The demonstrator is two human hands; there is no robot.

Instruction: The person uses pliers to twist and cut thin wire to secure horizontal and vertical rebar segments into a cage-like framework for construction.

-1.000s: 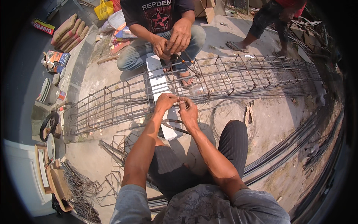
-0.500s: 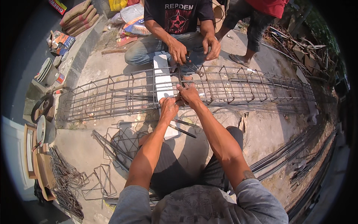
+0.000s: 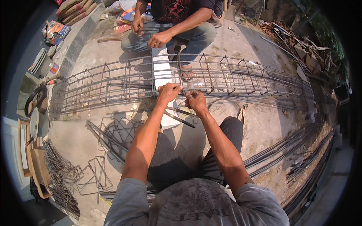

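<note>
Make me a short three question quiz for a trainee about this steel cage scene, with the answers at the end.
1. True or false: both of the wearer's hands, the left hand and the right hand, are at the near rail of the steel cage.
2. What lies across under the cage, between the two people? A) white block B) blue bucket C) red ladder
3. Fill in: loose bent steel loops lie on the ground to the wearer's ____.

Key: 1 true. 2 A. 3 left.

Rebar cage [image 3: 113, 81] bars likely block reach
</note>
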